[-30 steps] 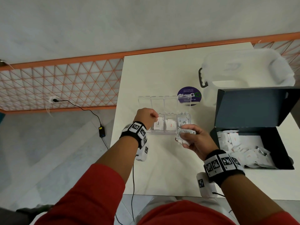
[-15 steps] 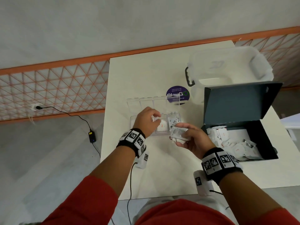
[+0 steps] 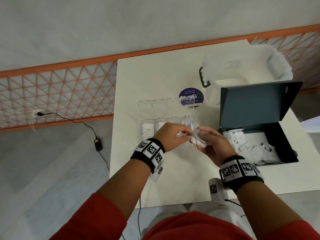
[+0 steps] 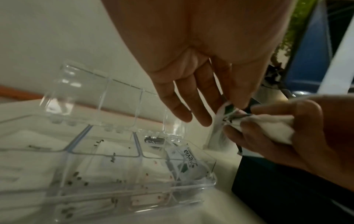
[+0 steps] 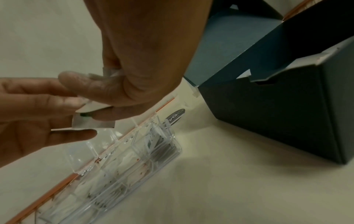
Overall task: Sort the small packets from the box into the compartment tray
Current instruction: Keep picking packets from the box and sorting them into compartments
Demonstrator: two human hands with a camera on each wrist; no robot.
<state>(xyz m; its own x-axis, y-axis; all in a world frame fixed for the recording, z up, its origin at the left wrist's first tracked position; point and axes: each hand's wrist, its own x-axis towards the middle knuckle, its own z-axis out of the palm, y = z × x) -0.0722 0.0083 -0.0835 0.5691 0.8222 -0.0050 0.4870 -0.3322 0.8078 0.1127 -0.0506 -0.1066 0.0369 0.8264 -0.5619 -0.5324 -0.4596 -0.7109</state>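
Packets fill the floor of the dark box (image 3: 277, 146), which stands open on the white table (image 3: 155, 75) at my right, its lid tilted up. Left of it lies the clear compartment tray (image 3: 147, 135) with its lid flaps raised and white packets in its cells. Just above the tray's right end my right hand (image 3: 213, 146) curls round a bunch of packets (image 3: 199, 141). My left hand (image 3: 170, 135) meets it there, thumb and forefinger pinching one packet (image 4: 223, 112) at the bunch's edge, the other fingers (image 4: 178, 104) loosely straight.
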